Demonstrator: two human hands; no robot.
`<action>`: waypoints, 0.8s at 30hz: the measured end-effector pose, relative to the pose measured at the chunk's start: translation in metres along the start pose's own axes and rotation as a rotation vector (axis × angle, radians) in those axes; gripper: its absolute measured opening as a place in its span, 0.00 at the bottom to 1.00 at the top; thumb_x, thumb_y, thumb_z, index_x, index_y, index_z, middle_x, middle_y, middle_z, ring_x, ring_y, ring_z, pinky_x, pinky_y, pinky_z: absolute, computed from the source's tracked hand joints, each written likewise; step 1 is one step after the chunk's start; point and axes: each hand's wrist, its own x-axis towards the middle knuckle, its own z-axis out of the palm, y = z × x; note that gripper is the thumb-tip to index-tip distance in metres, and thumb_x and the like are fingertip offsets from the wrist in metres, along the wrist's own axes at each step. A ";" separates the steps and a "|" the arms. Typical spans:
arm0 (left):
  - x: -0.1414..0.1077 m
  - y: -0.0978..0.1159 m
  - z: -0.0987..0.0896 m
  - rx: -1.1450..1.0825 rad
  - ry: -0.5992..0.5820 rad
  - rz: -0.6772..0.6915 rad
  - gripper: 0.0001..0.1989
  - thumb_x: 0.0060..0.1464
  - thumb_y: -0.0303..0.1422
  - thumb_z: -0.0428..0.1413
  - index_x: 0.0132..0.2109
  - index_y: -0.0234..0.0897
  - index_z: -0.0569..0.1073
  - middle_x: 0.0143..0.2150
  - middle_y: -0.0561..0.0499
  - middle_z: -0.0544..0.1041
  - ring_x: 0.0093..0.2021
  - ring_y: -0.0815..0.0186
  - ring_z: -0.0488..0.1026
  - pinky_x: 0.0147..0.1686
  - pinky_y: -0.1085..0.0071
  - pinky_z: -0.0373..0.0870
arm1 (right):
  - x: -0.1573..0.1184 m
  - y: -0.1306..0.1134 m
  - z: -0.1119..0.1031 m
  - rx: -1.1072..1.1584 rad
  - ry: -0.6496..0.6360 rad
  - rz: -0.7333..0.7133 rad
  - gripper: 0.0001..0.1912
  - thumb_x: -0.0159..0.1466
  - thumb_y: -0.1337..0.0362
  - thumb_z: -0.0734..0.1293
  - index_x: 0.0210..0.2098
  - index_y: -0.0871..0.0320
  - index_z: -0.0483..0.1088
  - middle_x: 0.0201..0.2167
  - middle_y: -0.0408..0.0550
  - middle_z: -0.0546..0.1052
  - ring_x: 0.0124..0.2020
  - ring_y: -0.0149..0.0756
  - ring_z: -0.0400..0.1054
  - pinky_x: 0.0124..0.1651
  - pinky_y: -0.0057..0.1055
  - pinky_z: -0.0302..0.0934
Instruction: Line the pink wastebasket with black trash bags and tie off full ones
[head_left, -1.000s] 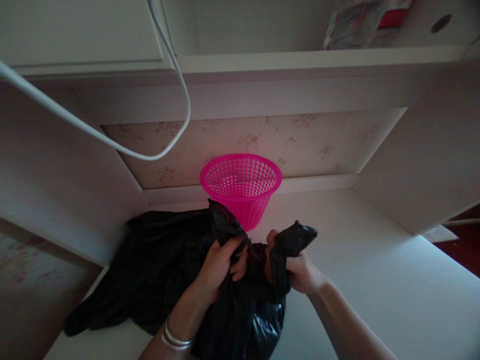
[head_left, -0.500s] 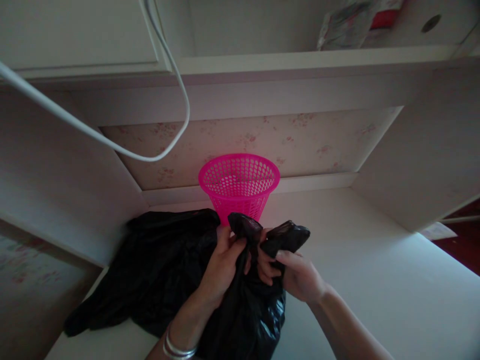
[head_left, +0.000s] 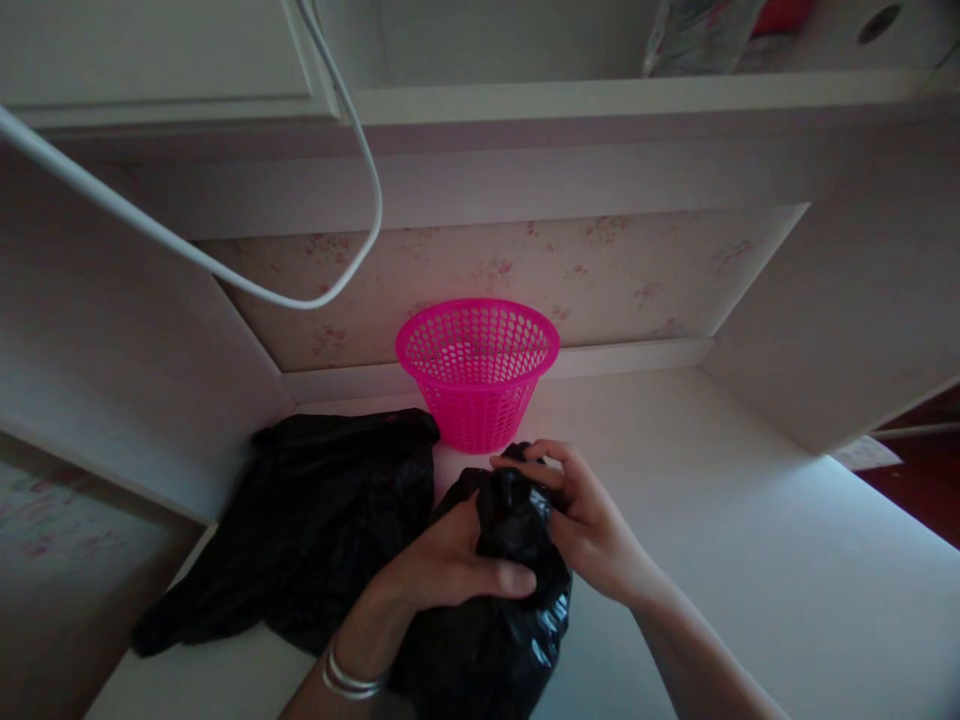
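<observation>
A full black plastic garbage bag [head_left: 480,650] stands on the white surface close to me, its top bunched up. My left hand [head_left: 450,560], with silver bangles at the wrist, is closed round the gathered neck, thumb across the front. On the other side of the neck, my right hand [head_left: 581,515] grips the plastic with fingers bent over the top; some fingertips are hidden behind the bag. Just beyond both hands stands a pink perforated plastic basket [head_left: 480,415], upright. To the left lies another black plastic bag [head_left: 337,530], flat and crumpled.
A white cable [head_left: 300,302] hangs in a loop at upper left. Above the work surface [head_left: 712,530] runs a white shelf [head_left: 600,100] holding wrapped items [head_left: 697,35]. White side panels and a floral wall [head_left: 637,270] enclose the space.
The two separate bag ends have come together into one bunch. My left hand has moved down and round the neck, and my right hand has shifted left over its top.
</observation>
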 end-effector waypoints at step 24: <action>0.000 -0.010 0.002 0.010 0.034 -0.006 0.17 0.60 0.44 0.63 0.50 0.37 0.81 0.24 0.57 0.71 0.22 0.70 0.65 0.27 0.72 0.68 | 0.008 -0.003 -0.025 -0.389 0.111 -0.082 0.30 0.75 0.46 0.58 0.73 0.43 0.58 0.71 0.54 0.63 0.45 0.37 0.75 0.48 0.39 0.73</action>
